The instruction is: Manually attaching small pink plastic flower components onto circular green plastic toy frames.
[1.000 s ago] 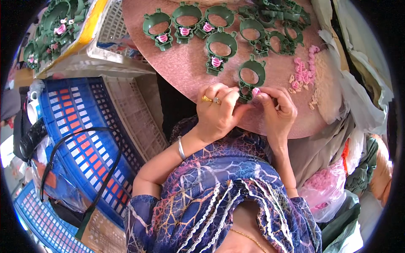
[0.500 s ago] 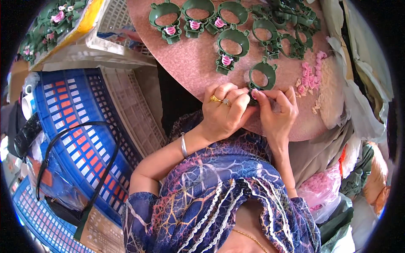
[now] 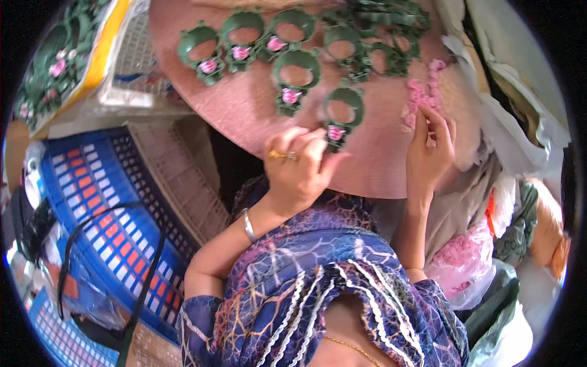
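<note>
My left hand [image 3: 296, 168] is closed at the lower end of a green plastic ring-shaped piece [image 3: 358, 110], its fingers curled and the thumb beside the end. A small pink rose [image 3: 335, 133] sits on that piece below the ring. To the right, my right hand [image 3: 433, 150] reaches to a small heap of pink plastic flowers [image 3: 417, 92], thumb and forefinger pinched together at its near edge on what looks like one flower. Some blur softens the fingertips. Beyond my left hand lies another green piece [image 3: 298, 78] with a pink rose.
Several rose-topped green pieces [image 3: 199, 54] lie at the far left of the round pinkish table [image 3: 244, 119]. A pile of green pieces [image 3: 391, 24] is at the back. Blue baskets [image 3: 92, 202] stand left; a crate of green pieces [image 3: 55, 67] is far left. A pink-filled bag [image 3: 461, 269] is right.
My right hand has left the green piece and moved right to the pink flowers. My left hand stays at the piece, whose rose now shows. The whole view has shifted.
</note>
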A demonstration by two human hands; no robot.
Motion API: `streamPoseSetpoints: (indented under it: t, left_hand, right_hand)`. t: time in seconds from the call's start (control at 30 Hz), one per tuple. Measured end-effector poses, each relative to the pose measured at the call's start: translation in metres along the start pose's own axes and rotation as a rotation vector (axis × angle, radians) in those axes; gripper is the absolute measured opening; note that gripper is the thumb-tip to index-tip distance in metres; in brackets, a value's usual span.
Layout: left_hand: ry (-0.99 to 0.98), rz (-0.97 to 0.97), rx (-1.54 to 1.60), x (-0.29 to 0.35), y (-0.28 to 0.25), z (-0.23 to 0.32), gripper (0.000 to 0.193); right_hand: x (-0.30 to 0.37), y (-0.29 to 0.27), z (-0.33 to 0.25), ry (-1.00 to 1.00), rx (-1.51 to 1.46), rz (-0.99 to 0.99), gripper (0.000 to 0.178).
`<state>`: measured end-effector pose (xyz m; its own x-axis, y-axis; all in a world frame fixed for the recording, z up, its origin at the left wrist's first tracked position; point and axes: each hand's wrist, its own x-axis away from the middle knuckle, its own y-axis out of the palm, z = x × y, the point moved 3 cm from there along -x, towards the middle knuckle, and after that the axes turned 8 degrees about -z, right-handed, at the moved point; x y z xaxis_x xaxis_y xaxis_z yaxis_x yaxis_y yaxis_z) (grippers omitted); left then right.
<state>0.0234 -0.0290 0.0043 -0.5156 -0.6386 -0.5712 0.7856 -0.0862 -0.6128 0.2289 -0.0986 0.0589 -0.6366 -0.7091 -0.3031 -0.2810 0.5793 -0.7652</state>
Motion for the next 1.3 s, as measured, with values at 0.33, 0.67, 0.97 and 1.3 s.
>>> streamPoseSetpoints:
  t: [0.33, 0.67, 0.97, 1.3]
  left_hand:
    - [-0.088, -0.06, -0.089, -0.009, -0.004, -0.001, 0.055]
    - [-0.044, -0.072, -0.107, -0.004, -0.003, -0.002, 0.056]
    - [0.053, -0.026, -0.096, -0.003, -0.006, -0.003, 0.049]
    - [0.214, -0.202, -0.199, -0.012, 0.002, 0.037, 0.044]
  right_hand:
    - [-0.029, 0.013, 0.007, -0.247, 0.067, -0.122, 0.03]
    - [-0.038, 0.013, -0.012, -0.353, 0.024, -0.011, 0.017]
    - [0.022, 0.019, -0.04, -0.259, -0.023, -0.229, 0.017]
    - [-0.004, -0.016, 0.027, 0.072, 0.063, -0.267, 0.02]
